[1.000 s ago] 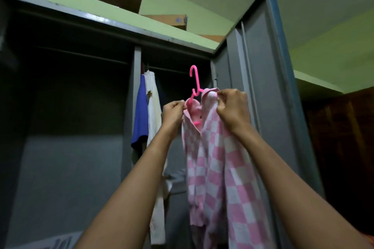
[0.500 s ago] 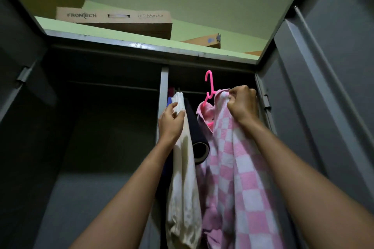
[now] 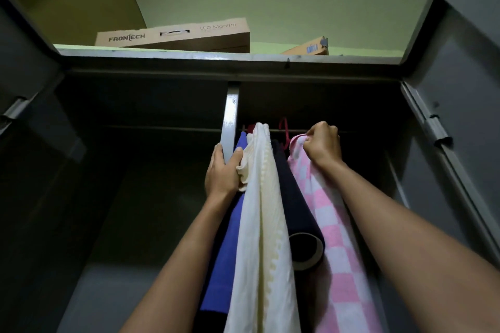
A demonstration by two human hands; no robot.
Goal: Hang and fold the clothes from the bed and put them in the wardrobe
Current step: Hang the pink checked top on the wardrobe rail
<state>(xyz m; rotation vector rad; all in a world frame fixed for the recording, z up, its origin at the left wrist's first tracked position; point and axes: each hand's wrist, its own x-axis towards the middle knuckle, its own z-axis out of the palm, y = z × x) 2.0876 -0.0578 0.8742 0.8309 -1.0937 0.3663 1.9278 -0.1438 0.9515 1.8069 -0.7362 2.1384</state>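
Note:
A pink-and-white checked garment [image 3: 332, 227] hangs at the right of the wardrobe's right compartment on a pink hanger [image 3: 284, 130], whose hook sits at the rail [image 3: 295, 131]. My right hand [image 3: 322, 143] grips the garment's top at the shoulder. My left hand [image 3: 223, 170] presses against a cream garment [image 3: 263, 211] and touches the grey centre post [image 3: 230, 119], pushing the hung clothes aside. A blue garment [image 3: 230, 251] and a dark navy one [image 3: 292, 197] hang beside the cream one.
The grey metal wardrobe stands open, with its doors [image 3: 460, 116] swung out at both sides. The left compartment [image 3: 135, 184] is dark with a rail across it. Cardboard boxes [image 3: 173, 35] lie on the wardrobe's top under a green ceiling.
The view has closed in on the wardrobe. My right hand carried the pink garment up and inward to the rail. My left hand slid from the cream garment's top to the post side.

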